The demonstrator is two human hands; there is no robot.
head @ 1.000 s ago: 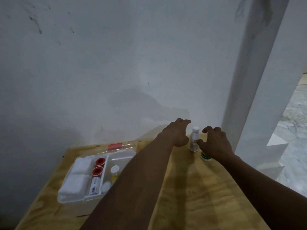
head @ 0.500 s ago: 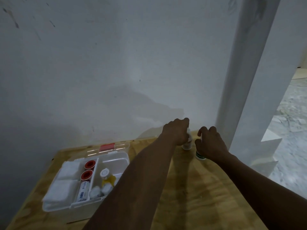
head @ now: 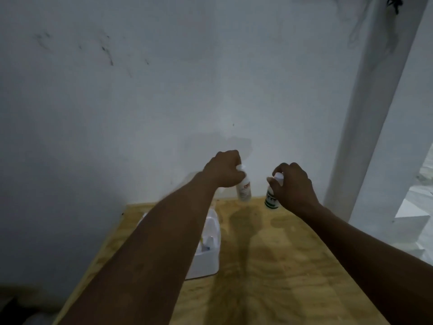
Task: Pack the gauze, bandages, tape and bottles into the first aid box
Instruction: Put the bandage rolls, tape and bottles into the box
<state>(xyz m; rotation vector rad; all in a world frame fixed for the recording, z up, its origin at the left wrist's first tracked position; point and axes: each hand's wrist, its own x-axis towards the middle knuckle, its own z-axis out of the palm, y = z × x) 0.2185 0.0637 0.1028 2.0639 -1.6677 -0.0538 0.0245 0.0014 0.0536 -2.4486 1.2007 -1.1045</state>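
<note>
Gripping one bottle per hand, both by the neck/cap end so the bodies hang free below the fists. Left hand [head: 223,170] is wrapped around the top of the red-labelled bottle [head: 243,191]; right hand [head: 293,184] is pinching the white cap of the green-labelled bottle [head: 271,200], fingers curled over it. My read on the top grip: it leaves each base free to go down into a compartment without knuckles fouling the walls.

Both bottles sit at the far edge of the plywood table [head: 269,259], close to the wall. Red one is tilted, base toward the table; can't tell if either base is touching the wood or just off it.

First aid box [head: 210,254] is nearer, left of the bottles, mostly hidden behind the left forearm; only its right end shows, contents unreadable. So both loads need to travel back and left.
</note>
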